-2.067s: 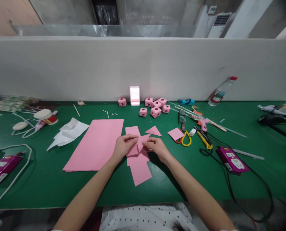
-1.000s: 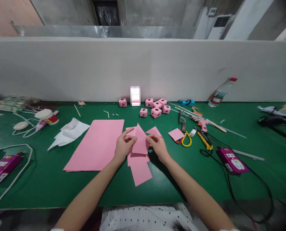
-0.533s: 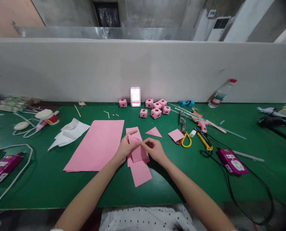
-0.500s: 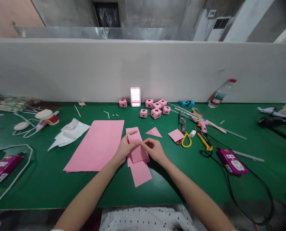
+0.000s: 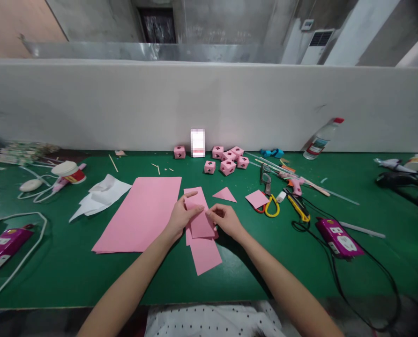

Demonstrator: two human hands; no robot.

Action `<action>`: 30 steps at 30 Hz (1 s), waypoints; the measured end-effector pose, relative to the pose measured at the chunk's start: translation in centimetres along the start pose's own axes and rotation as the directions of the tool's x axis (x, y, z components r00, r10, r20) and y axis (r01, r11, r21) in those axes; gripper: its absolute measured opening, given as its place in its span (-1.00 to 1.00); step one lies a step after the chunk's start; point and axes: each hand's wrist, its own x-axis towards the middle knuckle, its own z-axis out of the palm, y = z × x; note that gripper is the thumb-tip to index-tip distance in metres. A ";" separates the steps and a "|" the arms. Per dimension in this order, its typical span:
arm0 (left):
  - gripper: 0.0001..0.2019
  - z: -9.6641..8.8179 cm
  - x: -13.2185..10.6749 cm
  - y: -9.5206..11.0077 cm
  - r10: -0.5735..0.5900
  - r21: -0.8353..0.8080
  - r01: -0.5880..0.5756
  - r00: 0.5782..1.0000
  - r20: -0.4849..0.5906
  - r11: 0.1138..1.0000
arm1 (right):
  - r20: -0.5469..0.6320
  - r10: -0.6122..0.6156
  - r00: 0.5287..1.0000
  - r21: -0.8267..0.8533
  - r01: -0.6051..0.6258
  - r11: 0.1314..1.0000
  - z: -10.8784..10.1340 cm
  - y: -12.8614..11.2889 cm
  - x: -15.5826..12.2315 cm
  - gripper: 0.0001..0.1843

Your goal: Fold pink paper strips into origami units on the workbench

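Both hands meet over a small pink paper piece [image 5: 201, 225] in the middle of the green table [image 5: 265, 262]. My left hand [image 5: 181, 216] pinches its upper left edge, thumb and fingers closed on it. My right hand [image 5: 224, 220] pinches its right edge with curled fingers. The piece lies on other pink strips [image 5: 205, 255] that reach toward me. A large pink sheet [image 5: 142, 211] lies just left of my left hand. A pink triangle [image 5: 224, 194] and a small pink square [image 5: 257, 199] lie to the right.
Several pink paper cubes [image 5: 227, 166] stand by the white back wall. Scissors [image 5: 269, 205], a box cutter [image 5: 298, 206], a glue gun [image 5: 293, 180] and a purple power strip [image 5: 339, 231] lie right. White paper [image 5: 100, 196], a tape roll [image 5: 68, 170] and another power strip [image 5: 1, 242] lie left.
The pink piece was held up and turned between my hands; it now lies lower and flatter on the strips, with both hands still pinching it.
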 end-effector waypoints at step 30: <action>-0.28 0.3 0.1 -0.4 -0.069 -0.100 0.079 0.993 0.098 0.992 | -0.022 -0.084 0.996 -0.091 0.082 0.992 0.1 0.4 -0.1 -0.72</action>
